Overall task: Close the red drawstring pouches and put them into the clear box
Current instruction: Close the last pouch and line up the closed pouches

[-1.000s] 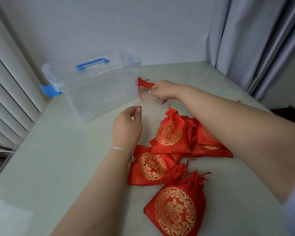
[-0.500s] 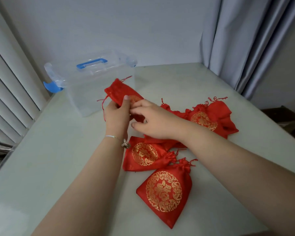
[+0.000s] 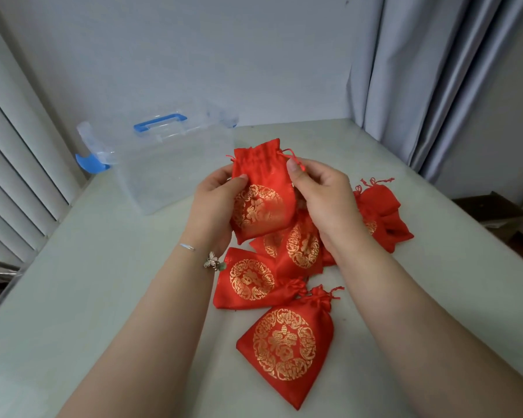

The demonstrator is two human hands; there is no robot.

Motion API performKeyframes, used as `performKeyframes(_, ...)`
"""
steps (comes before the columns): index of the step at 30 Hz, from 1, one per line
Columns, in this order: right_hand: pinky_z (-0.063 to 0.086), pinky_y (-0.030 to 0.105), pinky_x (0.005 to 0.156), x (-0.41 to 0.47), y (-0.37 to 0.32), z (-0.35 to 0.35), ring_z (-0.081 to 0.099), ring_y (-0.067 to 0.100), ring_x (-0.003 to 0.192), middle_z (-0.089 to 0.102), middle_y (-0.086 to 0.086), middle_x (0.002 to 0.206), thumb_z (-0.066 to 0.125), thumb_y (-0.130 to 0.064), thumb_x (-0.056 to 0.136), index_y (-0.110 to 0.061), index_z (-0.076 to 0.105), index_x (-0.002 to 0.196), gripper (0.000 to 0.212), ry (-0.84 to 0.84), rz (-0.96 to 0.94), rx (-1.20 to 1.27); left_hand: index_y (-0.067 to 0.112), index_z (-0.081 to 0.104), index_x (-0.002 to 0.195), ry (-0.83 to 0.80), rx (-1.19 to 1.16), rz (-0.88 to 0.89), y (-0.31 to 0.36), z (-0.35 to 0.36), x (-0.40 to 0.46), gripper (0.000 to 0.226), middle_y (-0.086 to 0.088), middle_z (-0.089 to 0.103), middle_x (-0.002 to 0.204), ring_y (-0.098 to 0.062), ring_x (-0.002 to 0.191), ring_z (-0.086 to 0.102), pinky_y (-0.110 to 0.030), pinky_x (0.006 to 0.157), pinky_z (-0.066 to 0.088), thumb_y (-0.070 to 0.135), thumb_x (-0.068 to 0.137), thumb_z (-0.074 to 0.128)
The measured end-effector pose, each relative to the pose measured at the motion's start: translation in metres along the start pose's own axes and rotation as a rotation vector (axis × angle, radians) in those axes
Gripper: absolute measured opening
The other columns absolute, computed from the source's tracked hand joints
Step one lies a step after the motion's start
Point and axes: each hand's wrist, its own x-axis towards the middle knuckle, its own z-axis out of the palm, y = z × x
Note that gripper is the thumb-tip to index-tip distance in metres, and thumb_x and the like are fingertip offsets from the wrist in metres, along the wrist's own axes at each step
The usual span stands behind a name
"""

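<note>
- Above the middle of the pale table [image 3: 73,297], both hands hold one red drawstring pouch [image 3: 261,194] upright in the air, its gold round emblem facing the camera.
- Its mouth is only partly gathered: the top hem is wide and pleated, not cinched to a knot.
- The left hand [image 3: 213,206] is closed on the pouch's left edge, thumb on the front face, fingers behind the cloth.
- The right hand [image 3: 323,197] grips the pouch's right edge, and its thumb [image 3: 293,168] and forefinger pinch the red cord [image 3: 290,153] that comes out at the top right corner.
- The clear box [image 3: 163,173] stands on the far left of the table, behind the held pouch and apart from it. It has no lid on, and through its walls I see no pouch inside; the far wall is hazy, so I cannot be sure of the back corner.
- A clear lid with a blue handle [image 3: 160,122] stands behind the box, and a blue latch [image 3: 89,162] shows at the box's left end.
- Other pouches lie on the table below and right of the hands:
- one nearest the camera [image 3: 286,348], neck tied shut, emblem up;
- one just beyond it [image 3: 251,282], lying sideways, neck gathered, touching the first;
- two more overlapping under the held pouch [image 3: 302,245], partly hidden;
- a red heap to the right [image 3: 381,212], behind the right wrist; how many are in it I cannot tell.
- A thin bracelet with a small charm [image 3: 212,262] sits on the left wrist.
</note>
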Motion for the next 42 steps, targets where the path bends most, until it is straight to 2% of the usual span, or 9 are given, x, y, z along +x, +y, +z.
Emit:
performKeyframes(5, 0.050, 0.019, 0.058, -0.007, 0.004, -0.002, 0.058, -0.001, 0.060, 0.062, -0.007, 0.076, 0.067, -0.020, 0.086, -0.016, 0.062, 0.121, 0.035, 0.051, -0.087, -0.035, 0.005, 0.067, 0.099, 0.006, 0.076, -0.093, 0.001, -0.002, 0.002, 0.018, -0.009, 0.070, 0.073, -0.019, 0.064, 0.067, -0.029, 0.064, 0.058, 0.000, 0.090, 0.052)
performKeyframes(9, 0.050, 0.015, 0.066, -0.012, 0.006, -0.006, 0.062, 0.003, 0.065, 0.065, -0.016, 0.081, 0.066, -0.016, 0.087, -0.019, 0.069, 0.111, 0.024, 0.084, -0.295, -0.208, 0.009, 0.068, 0.094, 0.004, 0.080, -0.145, -0.001, -0.003, 0.001, 0.015, -0.005, 0.072, 0.071, -0.017, 0.066, 0.068, -0.029, 0.067, 0.057, 0.012, 0.094, 0.053)
performKeyframes(13, 0.048, 0.012, 0.073, -0.016, 0.005, -0.005, 0.065, 0.000, 0.078, 0.068, -0.015, 0.090, 0.065, -0.016, 0.088, -0.017, 0.071, 0.103, 0.016, 0.035, -0.397, -0.275, 0.014, 0.068, 0.102, -0.042, 0.051, -0.270, -0.003, -0.008, 0.005, 0.033, -0.004, 0.073, 0.091, -0.018, 0.088, 0.069, -0.034, 0.080, 0.055, 0.041, 0.094, 0.051)
performKeyframes(19, 0.053, 0.020, 0.069, -0.017, 0.003, -0.003, 0.067, 0.006, 0.072, 0.070, -0.007, 0.087, 0.063, -0.015, 0.090, -0.020, 0.069, 0.102, 0.014, -0.029, -0.289, -0.082, 0.023, 0.065, 0.093, -0.055, -0.128, -0.175, -0.002, -0.015, 0.007, 0.013, 0.004, 0.066, 0.083, -0.015, 0.089, 0.058, -0.034, 0.086, 0.047, 0.031, 0.093, 0.055)
performKeyframes(22, 0.052, 0.020, 0.064, -0.016, 0.003, -0.001, 0.066, 0.008, 0.069, 0.071, -0.002, 0.083, 0.058, -0.017, 0.093, -0.017, 0.069, 0.102, 0.015, -0.020, -0.205, 0.024, 0.023, 0.066, 0.091, -0.022, -0.135, -0.141, -0.004, -0.015, 0.008, 0.017, 0.006, 0.066, 0.082, -0.018, 0.094, 0.055, -0.039, 0.095, 0.041, 0.035, 0.093, 0.054)
performKeyframes(25, 0.052, 0.025, 0.063, -0.016, 0.004, -0.001, 0.064, 0.011, 0.070, 0.071, -0.003, 0.083, 0.055, -0.021, 0.095, -0.021, 0.069, 0.101, 0.015, 0.005, -0.146, 0.133, 0.025, 0.068, 0.087, 0.022, -0.192, -0.151, -0.003, -0.015, 0.010, 0.019, 0.008, 0.065, 0.081, -0.014, 0.085, 0.057, -0.038, 0.090, 0.044, 0.036, 0.093, 0.053)
performKeyframes(30, 0.052, 0.028, 0.064, -0.015, 0.006, 0.000, 0.060, 0.014, 0.072, 0.068, -0.001, 0.088, 0.054, -0.019, 0.095, -0.020, 0.069, 0.099, 0.016, 0.062, -0.096, 0.284, 0.014, 0.059, 0.118, 0.042, -0.269, -0.179, -0.006, -0.022, 0.016, 0.030, -0.002, 0.062, 0.106, -0.012, 0.081, 0.059, -0.034, 0.089, 0.045, 0.030, 0.095, 0.049)
performKeyframes(36, 0.055, 0.026, 0.072, -0.019, 0.006, 0.000, 0.063, 0.007, 0.083, 0.065, -0.003, 0.101, 0.060, -0.043, 0.080, -0.020, 0.060, 0.116, 0.043, -0.093, -0.145, -0.022, 0.015, 0.056, 0.102, 0.130, -0.190, -0.089, -0.007, -0.016, 0.014, 0.015, -0.006, 0.058, 0.096, -0.018, 0.084, 0.055, -0.039, 0.083, 0.042, 0.026, 0.095, 0.050)
performKeyframes(42, 0.049, 0.016, 0.074, -0.020, 0.016, 0.009, 0.058, 0.003, 0.086, 0.059, -0.011, 0.101, 0.071, -0.016, 0.083, -0.027, 0.055, 0.126, 0.047, -0.095, -0.395, -0.273, 0.014, 0.060, 0.097, 0.126, -0.139, -0.064, -0.010, -0.012, 0.011, 0.016, -0.005, 0.063, 0.089, -0.017, 0.079, 0.060, -0.035, 0.074, 0.047, 0.024, 0.096, 0.049)
